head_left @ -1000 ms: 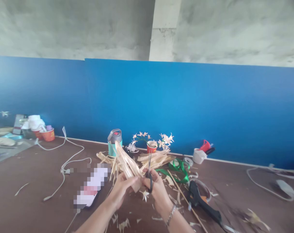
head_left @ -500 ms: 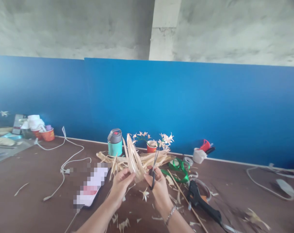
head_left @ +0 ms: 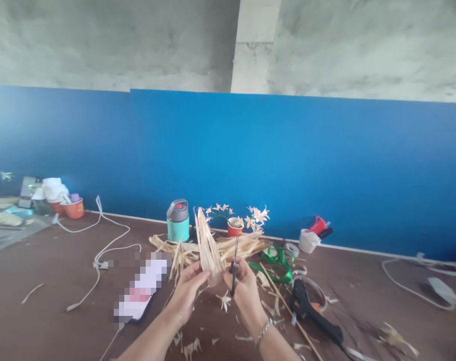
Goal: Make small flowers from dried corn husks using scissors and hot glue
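Observation:
Near the middle of the brown table, my left hand (head_left: 189,288) pinches the lower left side of a pale dried husk (head_left: 210,250), which stands upright. My right hand (head_left: 243,286) is closed around dark-handled scissors (head_left: 234,271), blades pointing up, and its fingertips meet the husk's lower right side. More husk strips (head_left: 246,244) lie behind the hands. A small pale flower (head_left: 224,301) rests on the table between the wrists.
Behind are a teal bottle (head_left: 178,225) and a red cup (head_left: 235,227) beside pale flowers. A phone (head_left: 141,291) lies left; green ribbon (head_left: 282,263), a thin stick and a black glue gun (head_left: 314,313) lie right. Scraps litter the front.
The scissors have turned more upright in my right hand, their blades closer together. The husk's strands sit closer together, and both hands have barely moved.

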Demonstrator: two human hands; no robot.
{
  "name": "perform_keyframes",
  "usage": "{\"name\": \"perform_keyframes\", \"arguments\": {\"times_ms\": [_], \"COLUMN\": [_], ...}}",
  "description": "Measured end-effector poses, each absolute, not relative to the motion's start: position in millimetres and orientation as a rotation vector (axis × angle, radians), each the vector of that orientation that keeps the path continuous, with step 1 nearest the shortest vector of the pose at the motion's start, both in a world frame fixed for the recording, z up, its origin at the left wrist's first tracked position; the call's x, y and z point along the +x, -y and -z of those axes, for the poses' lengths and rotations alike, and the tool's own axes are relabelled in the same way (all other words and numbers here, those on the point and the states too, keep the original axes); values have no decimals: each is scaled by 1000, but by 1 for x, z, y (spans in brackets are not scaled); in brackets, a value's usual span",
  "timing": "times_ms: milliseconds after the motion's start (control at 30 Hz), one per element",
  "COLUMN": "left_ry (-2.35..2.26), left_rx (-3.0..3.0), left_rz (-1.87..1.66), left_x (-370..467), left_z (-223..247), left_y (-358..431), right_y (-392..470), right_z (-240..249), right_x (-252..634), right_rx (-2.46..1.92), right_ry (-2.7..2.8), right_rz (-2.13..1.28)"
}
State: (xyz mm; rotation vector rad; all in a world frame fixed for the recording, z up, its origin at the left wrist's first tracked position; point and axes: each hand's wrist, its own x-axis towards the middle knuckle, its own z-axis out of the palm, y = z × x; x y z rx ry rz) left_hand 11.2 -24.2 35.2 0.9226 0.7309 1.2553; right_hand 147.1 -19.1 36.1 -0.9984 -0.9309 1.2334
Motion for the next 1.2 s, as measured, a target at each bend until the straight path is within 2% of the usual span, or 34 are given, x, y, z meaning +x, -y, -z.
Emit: {"name": "perform_keyframes", "arguments": {"times_ms": [233, 367, 633, 900, 1200], "left_ry": [-726, -761, -738, -325, -58], "left_rx": [911, 944, 849, 455, 356], "left_rz": [-1221, -1164, -1244, -1260, -1372], "left_x": [12, 16, 14, -2, -34], "left_z": [-35, -41, -36, -34, -49], "left_y": [26, 29, 26, 16, 9], "right_y": [24, 21, 8, -4, -6], "right_z": [-43, -36, -24, -17, -15], "right_x": [146, 146, 163, 189, 197], "right_rx": [-883, -892, -1136, -1768, -2064], "right_ry": [914, 976, 1349, 1794, 1963], "right_rz": [-1434, -1395, -952, -283, -37]}}
